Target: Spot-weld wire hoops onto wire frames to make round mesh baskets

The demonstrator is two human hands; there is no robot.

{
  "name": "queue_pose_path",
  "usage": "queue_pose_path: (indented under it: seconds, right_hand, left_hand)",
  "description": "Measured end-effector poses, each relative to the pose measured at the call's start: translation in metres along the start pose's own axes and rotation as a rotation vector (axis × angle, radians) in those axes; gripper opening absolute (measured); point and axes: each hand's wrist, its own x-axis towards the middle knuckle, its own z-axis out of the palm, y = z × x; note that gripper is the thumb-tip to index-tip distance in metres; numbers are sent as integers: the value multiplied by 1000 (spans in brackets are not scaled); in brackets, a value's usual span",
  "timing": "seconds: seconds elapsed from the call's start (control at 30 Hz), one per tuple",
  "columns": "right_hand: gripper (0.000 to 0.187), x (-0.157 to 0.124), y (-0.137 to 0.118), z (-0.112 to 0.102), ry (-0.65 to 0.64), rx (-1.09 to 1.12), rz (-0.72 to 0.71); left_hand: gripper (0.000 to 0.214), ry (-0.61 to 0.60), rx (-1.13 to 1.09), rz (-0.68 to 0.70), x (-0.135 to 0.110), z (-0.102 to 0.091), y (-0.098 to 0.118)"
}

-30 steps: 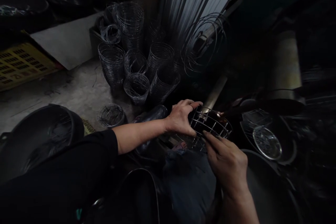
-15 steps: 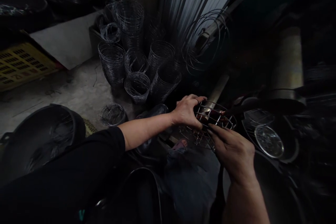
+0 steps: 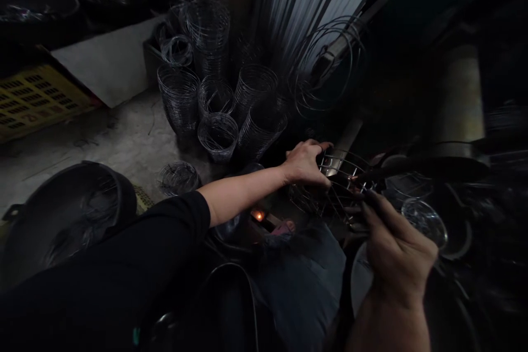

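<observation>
My left hand (image 3: 307,164) is closed on the near-left rim of a round wire basket (image 3: 330,198), an open cage of thin metal rods, lying tilted on its side. A dark bar with a copper-coloured tip (image 3: 352,179) reaches the basket from the right, and a pale metal arm (image 3: 344,140) shows through its far side. By the basket's right edge is my right hand (image 3: 398,242), fingers pinched together. Dimness and blur hide what lies between those fingertips.
Several stacks of wire rings (image 3: 217,135) stand on the floor ahead. A large black tub (image 3: 124,198) with wire pieces sits left, a yellow crate (image 3: 37,99) beyond. A coil of wire (image 3: 346,60) hangs ahead. An orange glow (image 3: 258,214) shows beside my foot (image 3: 284,227).
My right hand has drawn back to the right, from the basket's near side to its right edge. My left hand and the basket shifted slightly right. An orange glow now shows near my foot.
</observation>
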Motion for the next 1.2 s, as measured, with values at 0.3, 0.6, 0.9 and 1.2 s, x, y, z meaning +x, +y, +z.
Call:
queue_pose_path:
  seconds: [0.3,0.6,0.9,1.2]
  right_hand:
    - [48,-31,18,-8,-329,42,310]
    - [36,-47,-29,-5,-605,-236,-308]
    - [31,-42,-72,2,-1005,98,25]
    - [34,-65,-59,45,-1151,314,244]
  left_hand:
    - [135,-43,-131,70,8,-2,-27]
    - [112,-2,-653,-134,-26,21,-90]
    - [99,-8,-168,194,-93,-23,-49]
    - [100,-55,-42,144,-104,-15,-25]
